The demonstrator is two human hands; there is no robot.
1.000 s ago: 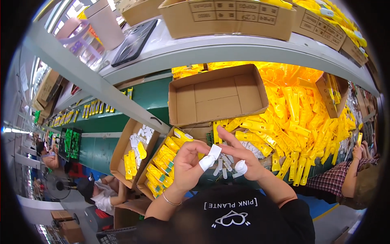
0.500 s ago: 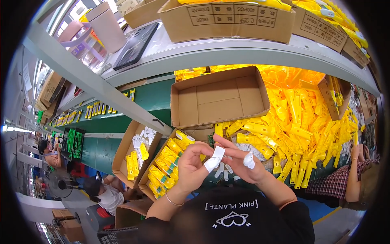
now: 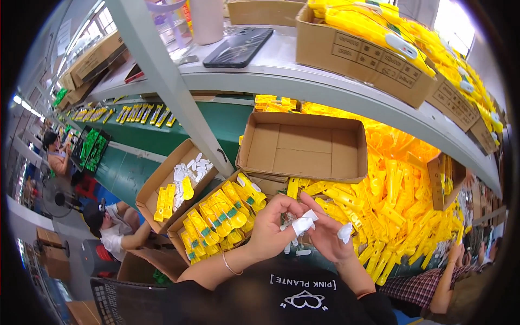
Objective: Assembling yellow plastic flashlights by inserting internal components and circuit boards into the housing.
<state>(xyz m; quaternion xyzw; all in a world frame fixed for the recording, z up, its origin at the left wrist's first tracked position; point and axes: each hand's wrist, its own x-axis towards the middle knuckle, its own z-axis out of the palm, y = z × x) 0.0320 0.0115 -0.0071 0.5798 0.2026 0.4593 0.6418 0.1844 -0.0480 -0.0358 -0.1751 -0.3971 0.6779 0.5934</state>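
Note:
My left hand (image 3: pixel 275 225) is closed, its thumb and fingertips pinching a small white strip (image 3: pixel 310 215) that looks like tape or cloth. A white wrap (image 3: pixel 301 226) covers that thumb. My right hand (image 3: pixel 329 235) faces it, fingers stretched out and close to the strip; its thumb, in another white wrap (image 3: pixel 345 233), stands apart from them. Whether the right fingertips press on the strip is hard to see. Below the hands lie small white plastic pieces (image 3: pixel 303 252). Beside my left forearm, a cardboard box (image 3: pixel 176 238) holds yellow casings with green parts and wires (image 3: pixel 219 216).
An open cardboard tray (image 3: pixel 303 146) rests ahead of my hands. Yellow casings (image 3: pixel 390 200) are heaped to the right. Another carton (image 3: pixel 146 195) holds white pieces and yellow casings. A shelf post (image 3: pixel 168 86) slants down at left. Co-workers sit at left (image 3: pixel 111 222) and right (image 3: pixel 444 287).
The view has swung, so the bench appears shifted and tilted. My hands stay together; the white strip now lies lower against the left thumb's wrap, more turned over.

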